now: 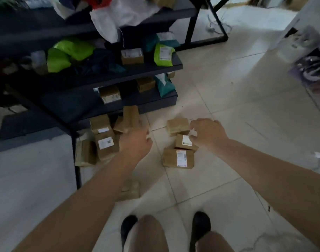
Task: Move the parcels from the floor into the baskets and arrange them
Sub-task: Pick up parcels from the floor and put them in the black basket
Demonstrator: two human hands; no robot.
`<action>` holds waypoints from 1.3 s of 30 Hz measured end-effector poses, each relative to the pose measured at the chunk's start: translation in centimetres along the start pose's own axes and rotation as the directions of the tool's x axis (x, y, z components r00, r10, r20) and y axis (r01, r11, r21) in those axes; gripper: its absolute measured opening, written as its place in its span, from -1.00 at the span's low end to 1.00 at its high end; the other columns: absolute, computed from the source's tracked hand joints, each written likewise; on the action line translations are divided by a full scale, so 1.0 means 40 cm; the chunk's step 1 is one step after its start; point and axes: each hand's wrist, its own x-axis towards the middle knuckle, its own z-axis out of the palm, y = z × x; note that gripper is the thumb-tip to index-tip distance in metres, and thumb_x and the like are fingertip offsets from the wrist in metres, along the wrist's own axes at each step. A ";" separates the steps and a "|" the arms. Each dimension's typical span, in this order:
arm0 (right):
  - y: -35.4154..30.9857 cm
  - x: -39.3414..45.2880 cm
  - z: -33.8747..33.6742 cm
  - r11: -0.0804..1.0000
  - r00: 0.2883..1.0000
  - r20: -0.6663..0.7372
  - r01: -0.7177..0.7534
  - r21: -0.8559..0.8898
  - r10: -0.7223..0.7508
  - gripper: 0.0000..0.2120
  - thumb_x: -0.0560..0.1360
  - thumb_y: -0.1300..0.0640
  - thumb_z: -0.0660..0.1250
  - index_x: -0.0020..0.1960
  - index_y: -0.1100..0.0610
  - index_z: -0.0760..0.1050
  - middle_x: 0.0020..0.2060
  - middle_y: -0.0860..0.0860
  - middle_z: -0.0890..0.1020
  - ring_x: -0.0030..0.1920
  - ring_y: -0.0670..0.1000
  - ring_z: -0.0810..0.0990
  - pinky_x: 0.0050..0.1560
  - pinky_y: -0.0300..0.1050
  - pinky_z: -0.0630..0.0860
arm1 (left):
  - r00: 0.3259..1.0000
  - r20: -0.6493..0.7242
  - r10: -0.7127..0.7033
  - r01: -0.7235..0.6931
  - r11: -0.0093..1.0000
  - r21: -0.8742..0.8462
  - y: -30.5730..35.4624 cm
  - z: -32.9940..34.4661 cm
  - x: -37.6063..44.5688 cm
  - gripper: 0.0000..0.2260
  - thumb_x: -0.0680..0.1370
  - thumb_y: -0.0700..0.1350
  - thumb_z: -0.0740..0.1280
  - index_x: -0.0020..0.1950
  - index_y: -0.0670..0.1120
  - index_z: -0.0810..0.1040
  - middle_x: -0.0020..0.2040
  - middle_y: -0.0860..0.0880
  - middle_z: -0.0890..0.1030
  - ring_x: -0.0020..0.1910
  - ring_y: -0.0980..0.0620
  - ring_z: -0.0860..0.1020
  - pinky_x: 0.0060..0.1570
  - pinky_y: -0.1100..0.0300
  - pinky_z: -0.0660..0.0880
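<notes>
Small cardboard parcels [185, 142] are seen clustered on the floor [228, 110] beside the shelf [155, 99]. Right hand [208, 133] is spread over the top parcel, nothing gripped; left hand [135, 140] is loosely curled, empty. Parcels are judged light and stiff; opposite sides should be gripped.

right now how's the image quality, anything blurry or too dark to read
Head view: dim overall, with the dark shelf unit at the left nearly lost in shadow; motion blur smears the left hand, the top corners and the bags on the shelves; wide-angle bending shows at the edges; the labels on the floor boxes by the right hand show as white patches but their print is unreadable.
</notes>
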 end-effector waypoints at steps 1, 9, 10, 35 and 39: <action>0.040 0.047 0.052 1.000 1.000 0.016 0.007 0.011 -0.007 -0.72 0.45 0.07 0.22 0.14 0.06 0.48 0.04 0.00 0.57 0.08 0.05 0.49 0.11 -0.02 0.32 | 1.000 0.006 -0.031 0.031 1.000 -0.004 0.007 0.062 0.041 -0.80 0.55 -0.07 0.16 0.07 -0.07 0.51 0.03 -0.12 0.59 -0.01 -0.12 0.54 -0.02 0.09 0.47; 0.324 0.392 0.692 0.974 0.969 0.208 -0.167 0.151 0.134 -0.58 0.45 0.04 0.26 0.30 0.02 0.39 0.18 0.00 0.48 0.18 0.09 0.47 0.07 -0.06 0.41 | 0.955 0.239 -0.173 0.191 0.980 -0.052 0.033 0.741 0.415 -0.70 0.55 -0.06 0.16 0.28 0.01 0.40 0.23 -0.04 0.49 0.18 -0.06 0.46 0.15 0.09 0.39; 0.352 0.443 0.776 0.968 0.965 0.217 -0.186 0.171 0.147 -0.55 0.45 0.05 0.26 0.33 0.04 0.36 0.19 0.01 0.46 0.20 0.10 0.46 0.08 -0.03 0.44 | 0.950 0.248 -0.188 0.207 0.977 -0.052 0.029 0.829 0.467 -0.70 0.55 -0.07 0.16 0.28 0.02 0.40 0.24 -0.04 0.48 0.19 -0.05 0.46 0.15 0.09 0.39; 0.359 0.756 1.439 0.995 0.981 -0.167 0.102 0.004 -0.100 -0.48 0.44 -0.04 0.30 0.35 0.03 0.27 0.28 0.07 0.40 0.32 0.15 0.32 0.27 0.12 0.24 | 0.891 -0.136 -0.434 0.428 0.901 -0.070 -0.313 1.476 0.569 -0.50 0.53 0.02 0.23 0.46 0.10 0.21 0.50 0.06 0.20 0.49 -0.03 0.11 0.42 -0.12 0.13; 0.401 0.815 1.450 0.997 0.994 0.108 -0.022 -0.074 0.030 -0.20 0.49 -0.13 0.26 0.51 -0.02 -0.17 0.52 0.07 -0.12 0.51 0.18 -0.17 0.38 0.39 -0.11 | 0.970 -0.033 -0.242 0.239 0.968 -0.073 -0.217 1.493 0.627 -0.54 0.54 0.00 0.18 0.44 0.07 0.22 0.47 0.01 0.25 0.46 -0.03 0.15 0.40 0.00 0.14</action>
